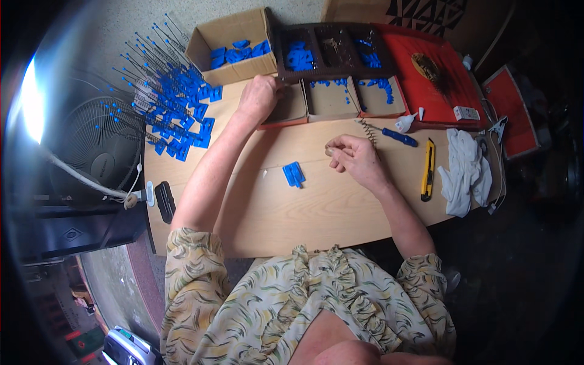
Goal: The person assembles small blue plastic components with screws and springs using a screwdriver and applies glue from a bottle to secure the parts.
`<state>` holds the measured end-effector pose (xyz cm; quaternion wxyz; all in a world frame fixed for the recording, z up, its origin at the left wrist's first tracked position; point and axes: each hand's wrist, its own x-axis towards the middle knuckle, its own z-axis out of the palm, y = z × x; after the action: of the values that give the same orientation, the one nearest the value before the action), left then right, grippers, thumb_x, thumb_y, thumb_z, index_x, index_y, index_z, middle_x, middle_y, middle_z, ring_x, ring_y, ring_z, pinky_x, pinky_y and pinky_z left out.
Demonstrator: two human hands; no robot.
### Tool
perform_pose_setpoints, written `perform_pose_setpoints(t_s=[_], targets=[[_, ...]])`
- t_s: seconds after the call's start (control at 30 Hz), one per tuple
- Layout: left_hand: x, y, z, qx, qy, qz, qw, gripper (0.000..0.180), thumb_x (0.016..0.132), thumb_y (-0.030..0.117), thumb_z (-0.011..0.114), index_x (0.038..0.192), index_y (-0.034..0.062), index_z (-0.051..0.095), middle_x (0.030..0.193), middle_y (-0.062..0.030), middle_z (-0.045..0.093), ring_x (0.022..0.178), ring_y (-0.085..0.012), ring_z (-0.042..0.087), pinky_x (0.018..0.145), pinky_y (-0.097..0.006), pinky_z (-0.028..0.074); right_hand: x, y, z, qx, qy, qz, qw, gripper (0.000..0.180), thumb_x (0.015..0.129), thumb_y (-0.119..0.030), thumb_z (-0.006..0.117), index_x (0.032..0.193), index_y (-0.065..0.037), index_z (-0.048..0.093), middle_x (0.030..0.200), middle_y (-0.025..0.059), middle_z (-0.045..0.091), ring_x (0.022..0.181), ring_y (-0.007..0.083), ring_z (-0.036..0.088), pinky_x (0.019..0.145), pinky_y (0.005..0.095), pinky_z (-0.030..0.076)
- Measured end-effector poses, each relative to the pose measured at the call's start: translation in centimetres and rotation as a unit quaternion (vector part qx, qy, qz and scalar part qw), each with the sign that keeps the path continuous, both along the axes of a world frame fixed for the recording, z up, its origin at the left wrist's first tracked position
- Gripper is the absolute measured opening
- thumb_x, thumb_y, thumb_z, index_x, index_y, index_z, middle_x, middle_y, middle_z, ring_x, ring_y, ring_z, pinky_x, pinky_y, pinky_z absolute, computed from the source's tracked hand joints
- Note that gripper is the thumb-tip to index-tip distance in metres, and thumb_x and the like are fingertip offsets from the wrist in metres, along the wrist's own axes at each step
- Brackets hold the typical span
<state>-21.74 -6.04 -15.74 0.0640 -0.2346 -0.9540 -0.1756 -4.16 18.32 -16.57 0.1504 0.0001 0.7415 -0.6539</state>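
Note:
My left hand [260, 94] reaches forward to the left small cardboard tray [291, 109], its fingers curled at the tray's near corner; what they hold is hidden. My right hand [354, 157] hovers over the wooden table [316, 207] with fingertips pinched on a tiny metal part. A blue plastic piece [294, 174] lies flat on the table between my arms. A metal spring [367, 129] and a blue-handled tool [398, 136] lie just beyond my right hand.
Finished blue pieces on wire stems [173, 103] are piled at the left. A cardboard box [231, 48] and a dark divided tray [331, 52] hold blue parts. A yellow utility knife [428, 170], white cloth [465, 170], red mat [432, 79] and fan [91, 140] surround the table.

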Motion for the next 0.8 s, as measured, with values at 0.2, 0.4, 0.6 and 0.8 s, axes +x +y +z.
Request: perform_pose_setpoints(t_s=[0.2, 0.4, 0.6, 0.8], targets=[[-0.4, -0.1, 0.3, -0.03, 0.041, -0.081, 0.995, 0.008, 0.082, 0.01, 0.07, 0.086, 0.0075, 0.077, 0.084, -0.0171, 0.072, 0.083, -0.0372, 0.071, 0.078, -0.046, 0.057, 0.8, -0.4, 0.0, 0.073, 0.047, 0.017, 0.996, 0.021, 0.101, -0.006, 0.056, 0.116, 0.005, 0.067, 0.087, 0.006, 0.069, 0.068, 0.0069, 0.062, 0.06, 0.0225, 0.052], [-0.5, -0.5, 1.0, 0.047, -0.027, -0.11, 0.992, 0.01, 0.083, 0.011, 0.071, 0.09, 0.0078, 0.077, 0.09, -0.0149, 0.074, 0.086, -0.036, 0.071, 0.08, -0.044, 0.057, 1.3, -1.3, 0.4, 0.101, 0.088, 0.053, 0.99, 0.021, 0.1, -0.005, 0.057, 0.116, 0.005, 0.066, 0.09, 0.0086, 0.072, 0.072, 0.0089, 0.066, 0.064, 0.0237, 0.055], [0.2, 0.0, 0.4, -0.009, 0.032, -0.091, 0.995, 0.013, 0.086, 0.012, 0.069, 0.097, 0.0045, 0.074, 0.089, -0.0182, 0.073, 0.086, -0.0377, 0.071, 0.08, -0.046, 0.056, 1.7, -1.8, 1.2, 0.054, 0.053, 0.056, 0.996, 0.017, 0.1, -0.005, 0.058, 0.111, 0.006, 0.065, 0.093, 0.011, 0.074, 0.077, 0.0114, 0.071, 0.066, 0.0259, 0.058], [5.8, -1.5, 3.4, 0.092, 0.039, -0.065, 0.993, 0.012, 0.093, 0.008, 0.062, 0.1, -0.0022, 0.065, 0.085, -0.0214, 0.071, 0.081, -0.0404, 0.07, 0.075, -0.046, 0.057, 2.1, -2.5, 0.8, 0.043, 0.114, 0.057, 0.991, 0.015, 0.099, -0.005, 0.061, 0.109, 0.005, 0.066, 0.092, 0.0104, 0.075, 0.082, 0.012, 0.072, 0.069, 0.0248, 0.059]])
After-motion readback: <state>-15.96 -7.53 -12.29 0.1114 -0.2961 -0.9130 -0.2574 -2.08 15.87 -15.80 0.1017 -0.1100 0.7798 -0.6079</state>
